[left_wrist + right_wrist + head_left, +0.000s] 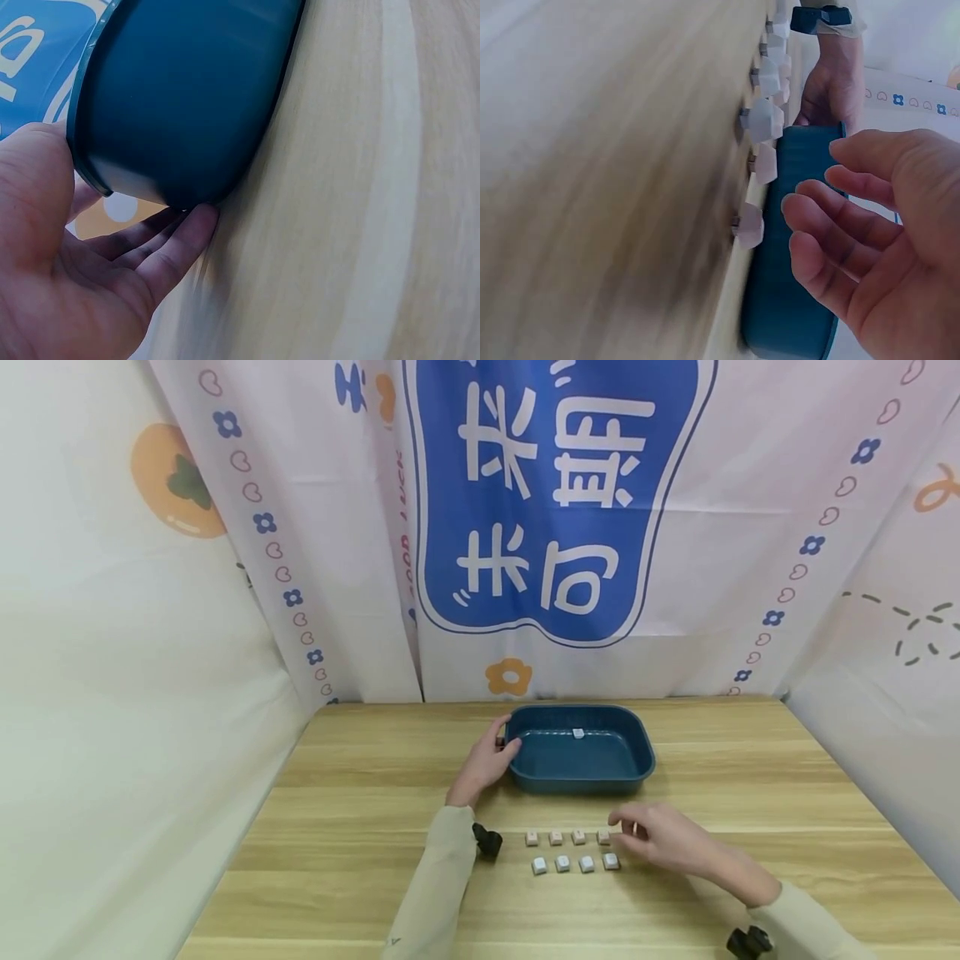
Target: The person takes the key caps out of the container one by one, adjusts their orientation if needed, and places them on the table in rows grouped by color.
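Observation:
My left hand (486,762) holds the left end of a dark teal plastic bin (581,783), thumb at the rim and fingers against the outside. In the left wrist view the fingertips (201,221) touch the bin's wall low down near the table. One white keycap (577,734) lies inside the bin. Over the table's front right, my right hand (663,839) has loosely bent fingers beside the rightmost pinkish keycap (603,837) of the back row. Nothing shows between the fingers in the right wrist view, where a pinkish keycap (750,225) stands close to them.
Keycaps stand in two rows in front of the bin, pinkish ones behind and white keycaps (563,863) nearer me. The wood-grain table (337,843) meets a printed curtain (360,610) at the back, with pale cloth at both sides.

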{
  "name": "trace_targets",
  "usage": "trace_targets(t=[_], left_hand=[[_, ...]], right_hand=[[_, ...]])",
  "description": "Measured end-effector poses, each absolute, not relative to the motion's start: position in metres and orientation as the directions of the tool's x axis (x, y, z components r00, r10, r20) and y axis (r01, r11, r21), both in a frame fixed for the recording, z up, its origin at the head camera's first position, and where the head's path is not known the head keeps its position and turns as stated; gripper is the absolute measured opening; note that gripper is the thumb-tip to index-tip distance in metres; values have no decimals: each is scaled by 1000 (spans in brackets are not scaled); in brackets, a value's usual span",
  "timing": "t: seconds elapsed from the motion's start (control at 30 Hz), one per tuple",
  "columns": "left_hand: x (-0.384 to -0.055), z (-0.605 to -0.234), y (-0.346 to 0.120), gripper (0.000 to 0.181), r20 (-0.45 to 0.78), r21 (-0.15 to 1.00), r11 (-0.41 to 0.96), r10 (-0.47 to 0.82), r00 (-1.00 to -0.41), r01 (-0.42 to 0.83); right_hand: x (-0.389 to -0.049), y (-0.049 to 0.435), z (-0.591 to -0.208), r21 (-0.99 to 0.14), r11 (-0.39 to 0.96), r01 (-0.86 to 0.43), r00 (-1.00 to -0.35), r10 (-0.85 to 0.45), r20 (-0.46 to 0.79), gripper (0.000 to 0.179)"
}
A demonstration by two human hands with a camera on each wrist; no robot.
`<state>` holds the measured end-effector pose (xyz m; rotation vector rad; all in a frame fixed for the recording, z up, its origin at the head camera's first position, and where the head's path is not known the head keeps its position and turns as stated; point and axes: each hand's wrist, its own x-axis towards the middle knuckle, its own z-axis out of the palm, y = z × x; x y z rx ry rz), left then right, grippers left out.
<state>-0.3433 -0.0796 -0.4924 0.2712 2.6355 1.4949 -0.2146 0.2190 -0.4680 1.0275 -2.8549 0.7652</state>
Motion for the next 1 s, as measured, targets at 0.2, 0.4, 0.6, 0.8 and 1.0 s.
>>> trace_targets(t=[0.2,0.4,0.6,0.8,1.0], left_hand=[[-343,-494,-81,57,-5,864,494,198,-980,95],[-344,-494,-82,57,-3,865,492,201,-979,99],[-343,-496,-81,59,11,864,490,215,-976,117],[-344,-496,-82,58,9,865,489,210,-978,113],[-344,-495,-81,58,7,862,494,208,-978,111]], right_hand=[[-220,220,-461,-426,681,-596,-794,-580,183,14],[-226,218,-453,-413,666,-621,-780,-576,244,11],[-232,217,-449,-376,672,-638,-770,-566,295,11],[-241,214,-444,-388,667,-636,-772,-553,313,11],[-250,213,-441,-369,654,-660,-750,-553,362,13]])
